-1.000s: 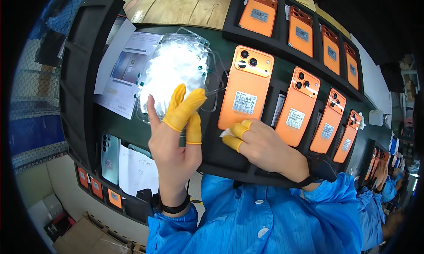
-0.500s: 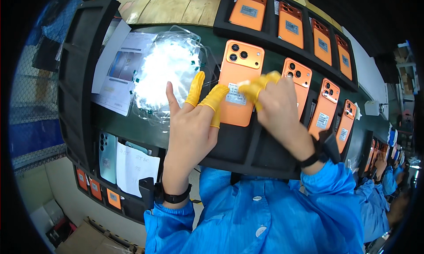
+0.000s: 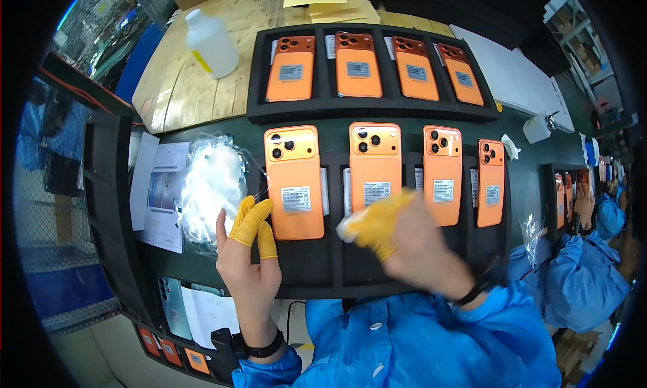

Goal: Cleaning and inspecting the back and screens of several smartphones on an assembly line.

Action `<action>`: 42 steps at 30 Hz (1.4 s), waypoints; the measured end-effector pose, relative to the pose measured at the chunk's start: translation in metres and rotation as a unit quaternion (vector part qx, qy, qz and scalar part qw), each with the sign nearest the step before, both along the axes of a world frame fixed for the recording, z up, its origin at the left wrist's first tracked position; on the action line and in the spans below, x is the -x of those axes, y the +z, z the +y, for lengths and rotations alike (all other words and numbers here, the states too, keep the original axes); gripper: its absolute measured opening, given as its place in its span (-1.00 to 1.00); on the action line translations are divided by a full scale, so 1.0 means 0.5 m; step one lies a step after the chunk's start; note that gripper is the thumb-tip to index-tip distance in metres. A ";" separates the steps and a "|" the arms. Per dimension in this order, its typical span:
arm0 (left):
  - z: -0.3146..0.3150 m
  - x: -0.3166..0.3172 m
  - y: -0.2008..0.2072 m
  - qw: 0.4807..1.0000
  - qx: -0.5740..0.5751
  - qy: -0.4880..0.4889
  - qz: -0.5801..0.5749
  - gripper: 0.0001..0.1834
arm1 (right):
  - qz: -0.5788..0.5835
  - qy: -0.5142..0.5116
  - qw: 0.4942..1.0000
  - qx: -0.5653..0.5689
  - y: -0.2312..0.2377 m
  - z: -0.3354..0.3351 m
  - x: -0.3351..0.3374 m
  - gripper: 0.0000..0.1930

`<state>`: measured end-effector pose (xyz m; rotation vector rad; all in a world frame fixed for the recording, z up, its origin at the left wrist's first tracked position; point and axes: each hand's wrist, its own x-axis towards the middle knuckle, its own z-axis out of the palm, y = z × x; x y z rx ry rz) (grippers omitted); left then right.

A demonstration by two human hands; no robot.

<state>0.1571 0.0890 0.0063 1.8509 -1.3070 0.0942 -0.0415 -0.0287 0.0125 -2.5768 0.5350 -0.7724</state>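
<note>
My left hand (image 3: 248, 263), with yellow finger cots on several fingers, is open beside the left edge of an orange phone (image 3: 294, 221). Its thumb stands apart, and the fingertips are close to or touching that edge. My right hand (image 3: 414, 243), smeared by motion, is closed on a small white wipe (image 3: 346, 229). It hovers in front of the second orange phone (image 3: 375, 159) and hides its lower part. Both phones lie back up, with a white printed label below the camera block, on a black compartment tray (image 3: 306, 270).
Two more orange phones (image 3: 442, 165) lie in the same row. Behind stands another black tray (image 3: 330, 111) of orange phones. To the left is a heap of clear plastic film (image 3: 212, 192) by printed sheets (image 3: 165, 219). A white bottle (image 3: 212, 47) stands on the wooden surface; a co-worker sits at right.
The view has shifted, showing more of the back tray. My right hand has left the leftmost phone's label and moved right and nearer with the wipe. My left hand has drawn back to that phone's edge.
</note>
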 end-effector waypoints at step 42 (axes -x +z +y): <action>-0.181 0.256 0.045 0.735 -0.153 -0.217 0.624 -0.36 | -0.002 -0.484 0.874 0.036 -0.067 -0.227 0.533 -0.83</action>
